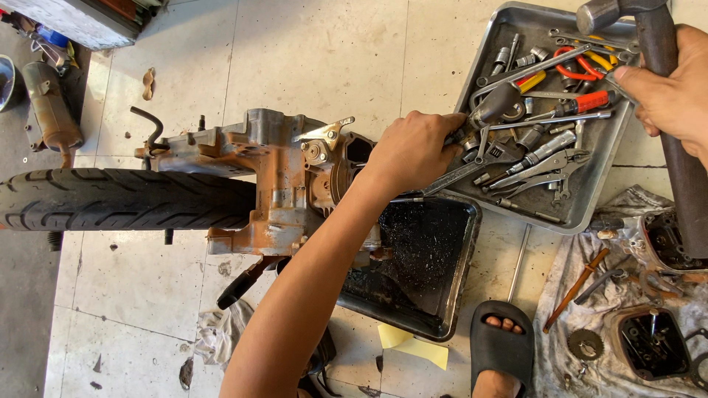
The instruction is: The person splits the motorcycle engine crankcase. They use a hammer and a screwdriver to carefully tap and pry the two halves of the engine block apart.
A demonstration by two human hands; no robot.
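Observation:
My left hand (414, 151) reaches across to the right end of a rusty, oil-stained engine block (276, 184) and is closed around a dark-handled driver tool (495, 105). The tool's handle sticks out toward the tool tray, and its tip is hidden behind my fingers at the engine. At the top right, my right hand (667, 96) grips the brown handle of a hammer (682, 191), held above the tray. The hammer's steel head (601, 13) is at the frame's top edge.
A black tyre (118, 199) joins the engine on the left. A metal tray (586, 206) holds several wrenches, pliers and sockets. A black oil pan (463, 273) sits under the engine. A slippered foot (501, 346) and a cloth with engine parts (649, 339) lie at the lower right.

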